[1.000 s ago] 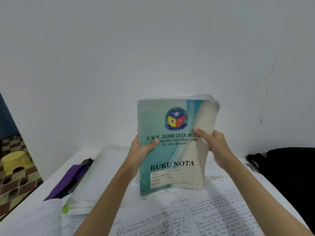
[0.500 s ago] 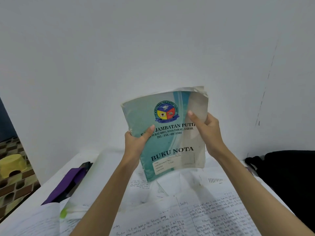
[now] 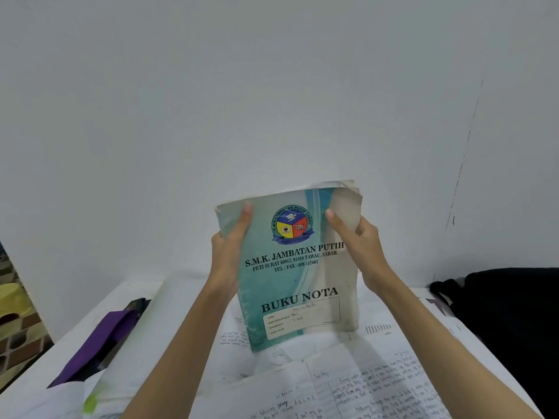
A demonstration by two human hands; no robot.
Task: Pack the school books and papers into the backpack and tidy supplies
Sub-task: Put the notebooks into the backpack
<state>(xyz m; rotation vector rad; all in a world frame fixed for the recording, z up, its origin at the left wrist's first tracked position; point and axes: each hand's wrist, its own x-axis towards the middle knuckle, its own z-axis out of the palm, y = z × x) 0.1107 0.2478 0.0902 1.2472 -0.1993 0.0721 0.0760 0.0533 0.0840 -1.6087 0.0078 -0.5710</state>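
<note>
White wall behind; both hands, left (image 3: 228,252) and right (image 3: 360,246), grip upright notebook (image 3: 298,285) above papers (image 3: 348,385).

A plain white wall (image 3: 272,101) fills the far side. At the far left, a yellow stool (image 3: 12,299) stands on patterned floor tiles (image 3: 18,352).

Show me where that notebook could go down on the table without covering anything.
Bare tabletop shows only at the far left corner, bordered by the wall, the purple item and the blank sheet. The middle is crowded with handwritten papers; the black backpack fills the right. Both hands hold the notebook.
</note>
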